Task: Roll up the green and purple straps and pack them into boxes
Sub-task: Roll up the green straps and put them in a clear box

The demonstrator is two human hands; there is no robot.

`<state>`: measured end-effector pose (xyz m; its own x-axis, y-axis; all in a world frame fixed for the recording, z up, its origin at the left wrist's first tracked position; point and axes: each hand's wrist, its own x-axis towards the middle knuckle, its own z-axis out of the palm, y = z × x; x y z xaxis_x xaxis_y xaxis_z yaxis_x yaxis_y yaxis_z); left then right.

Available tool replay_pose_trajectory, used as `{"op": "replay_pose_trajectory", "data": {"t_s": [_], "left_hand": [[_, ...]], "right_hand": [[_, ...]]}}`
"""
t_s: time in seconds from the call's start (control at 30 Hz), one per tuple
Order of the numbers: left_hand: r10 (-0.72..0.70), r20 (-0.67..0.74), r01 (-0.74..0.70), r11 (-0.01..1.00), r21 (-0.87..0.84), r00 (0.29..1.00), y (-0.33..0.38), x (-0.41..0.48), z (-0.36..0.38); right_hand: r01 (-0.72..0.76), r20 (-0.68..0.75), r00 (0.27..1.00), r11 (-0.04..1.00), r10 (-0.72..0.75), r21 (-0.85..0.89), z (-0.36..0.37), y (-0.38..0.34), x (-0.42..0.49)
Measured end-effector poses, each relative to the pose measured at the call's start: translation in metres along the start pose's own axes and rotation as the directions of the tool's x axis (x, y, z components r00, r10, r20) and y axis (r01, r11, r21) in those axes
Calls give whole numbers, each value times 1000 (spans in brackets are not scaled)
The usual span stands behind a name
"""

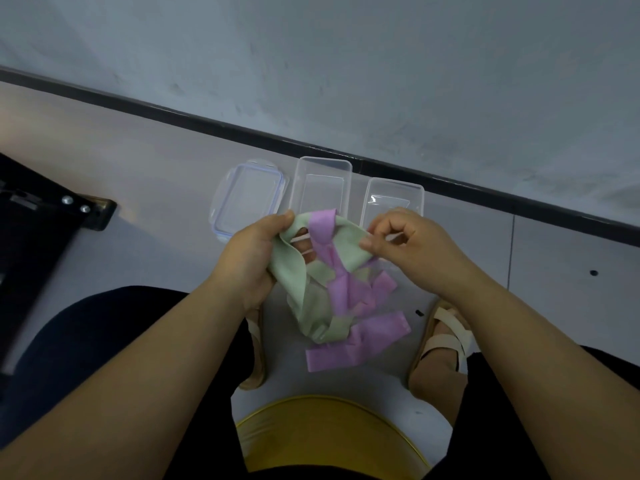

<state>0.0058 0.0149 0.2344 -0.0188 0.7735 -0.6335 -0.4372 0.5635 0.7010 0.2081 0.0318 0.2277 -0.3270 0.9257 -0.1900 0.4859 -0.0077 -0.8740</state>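
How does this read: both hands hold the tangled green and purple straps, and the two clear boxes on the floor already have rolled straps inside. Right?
Not quite. In the head view the left clear box and the right clear box hold no straps; nothing is rolled yet. The left hand and right hand do hold the tangled green strap and purple strap.

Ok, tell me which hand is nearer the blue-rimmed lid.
Left. The left hand, gripping the tangled straps, is just in front of the blue-rimmed lid; the right hand is further right, before the right-hand clear box.
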Motion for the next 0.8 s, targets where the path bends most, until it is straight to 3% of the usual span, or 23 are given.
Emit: {"op": "replay_pose_trajectory", "data": {"t_s": [0.17, 0.27, 0.43, 0.53, 0.63, 0.8], "left_hand": [[-22, 59, 25, 998, -58, 998, 2, -1, -1], [-94, 131, 92, 996, 19, 987, 2, -2, -3], [-243, 253, 166, 942, 291, 937, -5, -12, 5], [-319, 279, 190, 894, 406, 906, -11, -16, 11], [-255, 221, 116, 860, 496, 941, -16, -9, 6], [-105, 116, 56, 929, 367, 988, -11, -4, 2]], "right_hand": [[257, -161, 948, 958, -276, -130, 6, -2, -5], [220, -201, 949, 966, -243, -134, 9, -1, -6], [113, -196, 972, 988, -132, -107, 10, -3, -6], [136, -109, 981, 974, -157, -180, 9, -4, -8], [175, 1, 984, 961, -179, -212, 13, -4, -12], [226, 185, 965, 944, -184, -242, 10, 0, -8]]}}
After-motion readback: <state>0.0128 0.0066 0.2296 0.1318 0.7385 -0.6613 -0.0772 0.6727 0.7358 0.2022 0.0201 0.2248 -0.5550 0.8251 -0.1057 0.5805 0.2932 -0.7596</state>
